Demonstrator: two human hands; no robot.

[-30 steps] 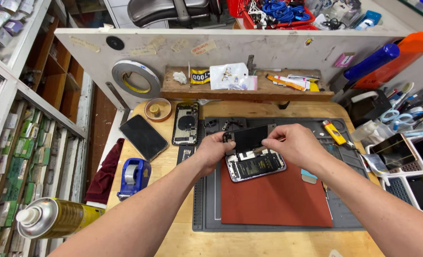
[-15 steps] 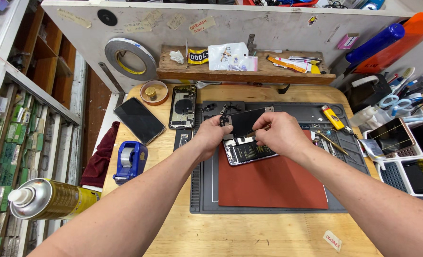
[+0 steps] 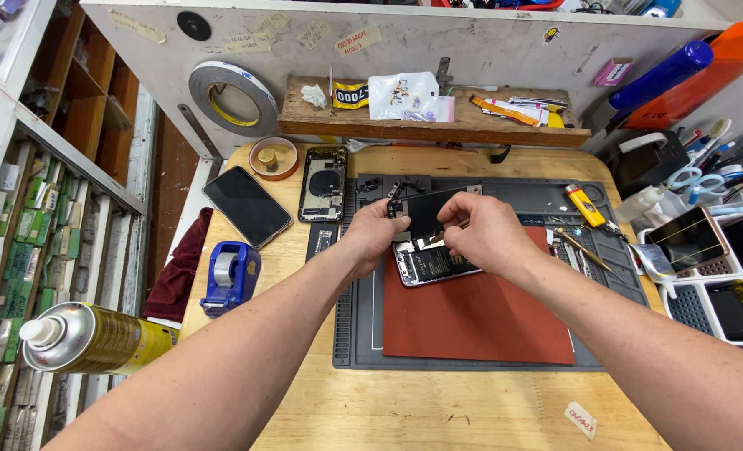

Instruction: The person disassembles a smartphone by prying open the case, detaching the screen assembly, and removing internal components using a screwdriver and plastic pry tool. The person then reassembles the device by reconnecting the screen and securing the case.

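Observation:
An opened phone (image 3: pixel 432 264) lies on a red mat (image 3: pixel 471 317) over a grey work mat (image 3: pixel 355 334). Its black screen panel (image 3: pixel 428 210) is tilted up from the body at the far edge. My left hand (image 3: pixel 375 234) pinches the panel's left edge. My right hand (image 3: pixel 481 232) grips its right side, with a thin tool showing under the fingers. The inside of the phone body shows below the hands.
A second opened phone shell (image 3: pixel 324 182), a whole black phone (image 3: pixel 247 205), a blue tape dispenser (image 3: pixel 228 276) and a gold spray can (image 3: pixel 96 338) lie left. A yellow lighter (image 3: pixel 584 205), tweezers (image 3: pixel 584 249) and trays with phones (image 3: pixel 705 250) stand right. A wooden shelf (image 3: pixel 438 125) runs behind.
The view has tilted and shifted a little; both hands stay on the raised screen panel over the phone, with hardly any movement of the panel.

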